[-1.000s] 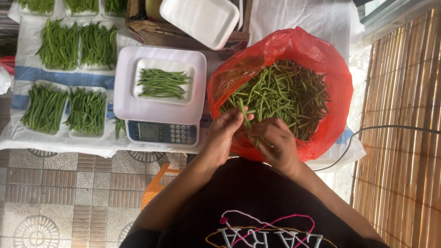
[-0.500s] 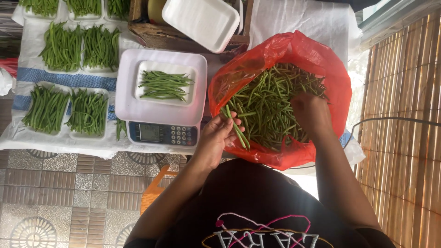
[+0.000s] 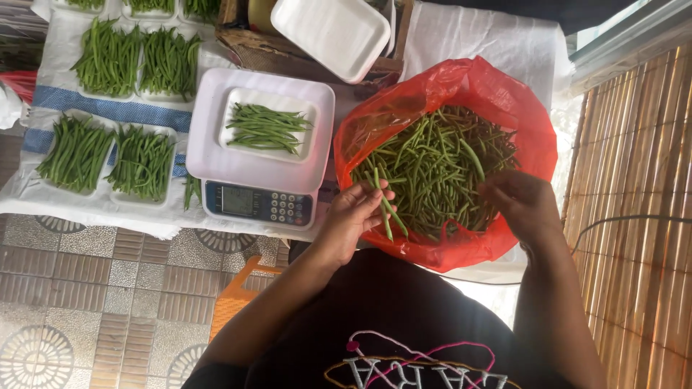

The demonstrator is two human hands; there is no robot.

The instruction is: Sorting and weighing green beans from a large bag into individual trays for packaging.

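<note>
left hand point(image 3: 353, 216): grips green beans point(image 3: 383, 209) | right hand point(image 3: 520, 204): in red bag point(image 3: 461, 79)

Left hand point(image 3: 355, 216) curled, fingers pinched shut; right hand point(image 3: 520, 200) palm down, fingers bent; forearms extended forward.
</note>
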